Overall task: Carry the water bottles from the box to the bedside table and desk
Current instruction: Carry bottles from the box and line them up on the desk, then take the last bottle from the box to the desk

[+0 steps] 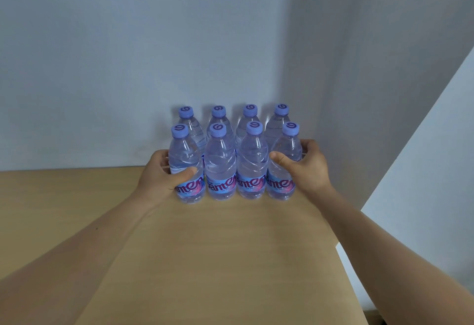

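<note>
well, the bottles [220, 163] stand at the centre of the frame, eight of them upright in two rows of four, caps on, sides touching, labels toward the camera. they rest on a wooden top [205, 260] close to the wall [115, 55], near the corner just right of centre. whether this top is the desk or the bedside table i cannot tell, and no box is in view. the tight block looks deliberate: packed side by side the bottles brace one another and can be squeezed and shifted as one, and set back by the wall they are less likely to be knocked off.

the left hand [161, 176] wraps the left end bottle [183, 152] of the front row, thumb laid across its front just above the label, fingers curled round its outer side. the right hand [310, 165] mirrors it on the right end bottle [288, 150], thumb on the front, fingers round the far side. both hands are half closed, each grasping its own bottle and seemingly pressing inward, so the front row is pinched between them. my guess is the row is being set down or squared up, though a lift could look the same. the bases seem to sit flat on the wood.
</note>
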Available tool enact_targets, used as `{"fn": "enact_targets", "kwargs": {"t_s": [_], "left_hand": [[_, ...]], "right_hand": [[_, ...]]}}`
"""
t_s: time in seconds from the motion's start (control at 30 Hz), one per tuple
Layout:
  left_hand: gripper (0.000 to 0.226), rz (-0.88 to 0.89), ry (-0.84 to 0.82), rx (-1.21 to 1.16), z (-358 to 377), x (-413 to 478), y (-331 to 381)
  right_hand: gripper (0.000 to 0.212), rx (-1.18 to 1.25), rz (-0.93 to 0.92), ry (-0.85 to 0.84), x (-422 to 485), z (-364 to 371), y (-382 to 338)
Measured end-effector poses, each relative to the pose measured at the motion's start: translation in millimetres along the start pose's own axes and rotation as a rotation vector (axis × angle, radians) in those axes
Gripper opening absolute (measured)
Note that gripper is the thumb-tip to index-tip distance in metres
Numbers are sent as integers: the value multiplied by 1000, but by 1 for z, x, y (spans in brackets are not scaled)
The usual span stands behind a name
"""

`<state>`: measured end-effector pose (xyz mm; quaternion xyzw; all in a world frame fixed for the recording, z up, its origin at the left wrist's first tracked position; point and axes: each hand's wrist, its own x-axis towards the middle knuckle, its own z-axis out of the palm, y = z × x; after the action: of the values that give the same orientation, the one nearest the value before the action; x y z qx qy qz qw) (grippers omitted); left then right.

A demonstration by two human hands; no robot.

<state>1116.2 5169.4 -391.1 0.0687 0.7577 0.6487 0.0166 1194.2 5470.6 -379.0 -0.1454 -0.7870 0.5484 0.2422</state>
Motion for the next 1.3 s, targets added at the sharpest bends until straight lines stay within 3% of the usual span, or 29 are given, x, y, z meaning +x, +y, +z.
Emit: {"fn": "enact_targets", "kwargs": {"t_s": [0.2,0.53,0.6,0.7,0.77,0.87,1.0,1.13,1.3], "left_hand": [[85,-10,21,16,2,2,-1],[59,-67,30,58,4,5,2],[71,-101,14,125,3,0,10],[117,-158,2,268,-1,-13,34],[116,-175,40,364,-4,-27,56],[109,-151,60,502,-7,-54,93],[101,-166,-42,679,-20,-97,130],[88,-196,-93,877,-52,-138,138],[86,-256,-54,939,-114,-194,150]], "right_hand": [[49,-27,-8,26,4,5,1],[62,-34,34,2,0,4,-3],[60,-35,57,-46,-3,-1,-9],[69,-93,74,-95,-11,-11,-29],[84,-165,75,-89,-16,-18,-52],[82,-289,-59,-102,-32,-24,-91],[81,-460,-245,-271,-70,-16,-134],[84,-622,-273,-492,-104,14,-166],[85,-732,-296,-655,-158,63,-206]]}}
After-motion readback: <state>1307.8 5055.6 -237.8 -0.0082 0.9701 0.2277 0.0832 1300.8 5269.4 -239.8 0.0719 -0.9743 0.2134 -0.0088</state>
